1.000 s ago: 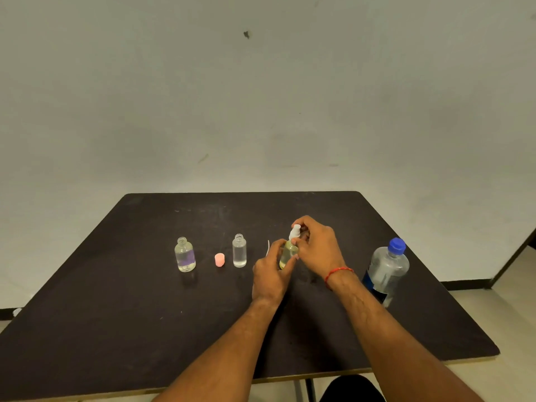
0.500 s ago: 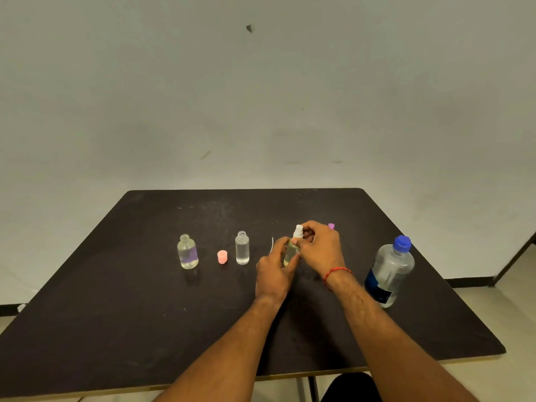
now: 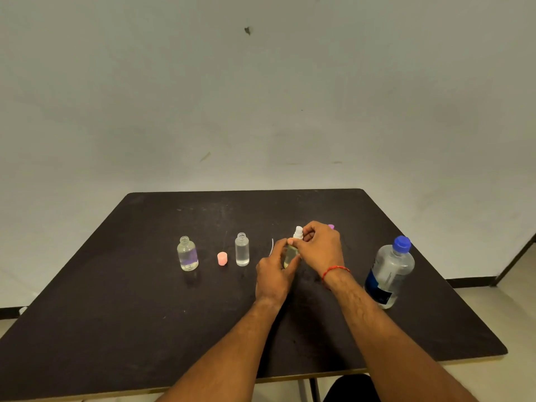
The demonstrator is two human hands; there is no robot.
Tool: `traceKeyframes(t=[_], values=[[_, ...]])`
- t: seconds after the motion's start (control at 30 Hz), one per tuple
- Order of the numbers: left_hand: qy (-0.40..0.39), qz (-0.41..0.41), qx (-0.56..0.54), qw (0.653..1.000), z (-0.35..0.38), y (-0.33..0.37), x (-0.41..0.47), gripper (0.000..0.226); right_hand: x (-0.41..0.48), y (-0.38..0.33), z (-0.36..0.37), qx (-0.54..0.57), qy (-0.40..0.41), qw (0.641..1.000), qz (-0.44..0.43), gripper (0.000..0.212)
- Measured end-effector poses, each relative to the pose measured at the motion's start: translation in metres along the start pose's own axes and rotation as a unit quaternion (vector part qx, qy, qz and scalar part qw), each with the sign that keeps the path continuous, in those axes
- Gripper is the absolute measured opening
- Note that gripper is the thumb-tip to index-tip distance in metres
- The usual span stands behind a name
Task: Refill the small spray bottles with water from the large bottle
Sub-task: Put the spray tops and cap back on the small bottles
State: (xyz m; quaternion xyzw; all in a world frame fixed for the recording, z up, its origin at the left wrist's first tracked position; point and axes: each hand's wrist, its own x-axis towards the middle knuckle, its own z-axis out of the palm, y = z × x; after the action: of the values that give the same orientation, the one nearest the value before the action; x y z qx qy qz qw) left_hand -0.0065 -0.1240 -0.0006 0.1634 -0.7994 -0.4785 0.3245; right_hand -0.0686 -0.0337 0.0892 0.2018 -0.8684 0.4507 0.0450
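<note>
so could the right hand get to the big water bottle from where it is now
Probably yes: the large bottle stands upright just right of the right hand, with bare table between. But that hand is busy on the spray bottle.

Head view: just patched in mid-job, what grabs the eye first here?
Both hands meet mid-table: the left hand steadies a small yellowish bottle while the right hand works its white spray top. Two uncapped small bottles stand to the left, and the blue-capped large bottle to the right.

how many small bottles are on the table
3: a wide one far left, a slim one right of the pink cap, and one held in both hands.
</note>
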Motion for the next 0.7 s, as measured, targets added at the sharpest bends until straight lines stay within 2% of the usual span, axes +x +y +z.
traceKeyframes(t=[0.13, 0.27, 0.37, 0.53, 0.6, 0.7], values=[[0.004, -0.006, -0.006, 1.000, 0.000, 0.000, -0.001, 0.032, 0.001, 0.005, 0.002, 0.006, -0.001, 1.000, 0.013, 0.037], [0.006, -0.010, -0.012, 1.000, 0.000, 0.000, 0.000, 0.034, 0.001, 0.006, 0.000, 0.055, -0.036, 0.998, -0.012, 0.061], [0.002, -0.004, -0.012, 1.000, 0.000, -0.002, 0.000, 0.037, -0.001, 0.008, 0.002, 0.089, -0.049, 0.995, -0.021, 0.053], [0.004, 0.000, -0.015, 1.000, 0.001, -0.001, 0.000, 0.035, -0.004, 0.008, 0.009, 0.101, 0.004, 0.995, -0.006, 0.034], [0.005, 0.000, -0.019, 1.000, 0.000, 0.000, 0.000, 0.031, -0.003, 0.008, 0.011, 0.095, 0.008, 0.995, -0.006, 0.036], [0.012, -0.004, -0.028, 1.000, 0.000, 0.000, -0.001, 0.024, -0.003, 0.009, 0.011, 0.080, 0.000, 0.997, -0.007, 0.055]])
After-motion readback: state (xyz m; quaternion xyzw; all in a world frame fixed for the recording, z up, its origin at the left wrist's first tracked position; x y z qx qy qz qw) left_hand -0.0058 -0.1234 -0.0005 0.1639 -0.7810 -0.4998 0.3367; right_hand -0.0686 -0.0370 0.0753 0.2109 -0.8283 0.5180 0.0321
